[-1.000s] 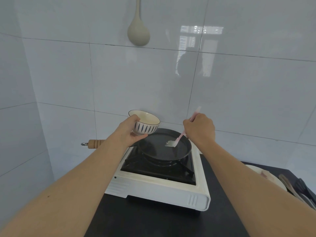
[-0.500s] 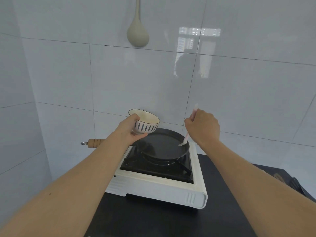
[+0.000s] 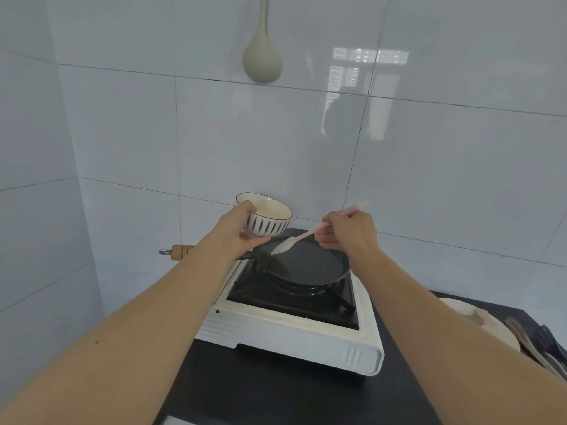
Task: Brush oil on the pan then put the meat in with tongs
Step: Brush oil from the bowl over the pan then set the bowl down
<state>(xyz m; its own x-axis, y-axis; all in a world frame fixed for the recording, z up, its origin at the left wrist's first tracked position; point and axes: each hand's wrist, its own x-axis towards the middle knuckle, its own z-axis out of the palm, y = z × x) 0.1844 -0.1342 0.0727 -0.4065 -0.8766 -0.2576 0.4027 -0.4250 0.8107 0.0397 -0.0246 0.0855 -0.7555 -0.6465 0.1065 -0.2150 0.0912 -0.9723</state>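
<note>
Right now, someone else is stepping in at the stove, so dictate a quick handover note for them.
Left hand: holds the patterned bowl beside the pan's far left edge.
Right hand: holds the pink silicone brush, bristles at the frying pan's left rim.
Pan sits on the portable gas stove.
Done: oiling under way.
Left: finish brushing, then take the tongs by the plate at right and put the meat in.

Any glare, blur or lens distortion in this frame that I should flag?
Head view: a bright window reflection glares on the glossy wall tiles, with a dim silhouette mirrored below it; wide-angle bending curves the tile lines and stretches both forearms; the pink brush in the right hand is softly motion-blurred at its handle end; the pan stays readable.
</note>
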